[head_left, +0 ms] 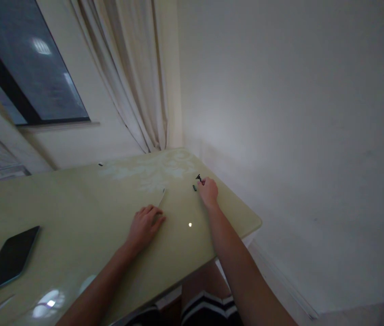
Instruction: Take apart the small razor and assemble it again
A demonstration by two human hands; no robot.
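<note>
My right hand [208,192] reaches out over the far right part of the pale yellow-green table [76,213]. Its fingers are curled at a small black part [199,178], and another small dark piece [194,187] lies just left of the fingertips. Whether the fingers pinch the black part is too small to tell. My left hand [145,225] rests palm down on the table, its fingers loosely bent with nothing in them. Just beyond it lies a thin pale strip [162,196].
A dark tablet or phone [8,260] lies flat at the table's near left. A tiny dark object [100,164] sits near the far edge. Curtains [134,77] hang in the corner beside a dark window [25,68]. The white wall [297,136] runs close along the table's right edge.
</note>
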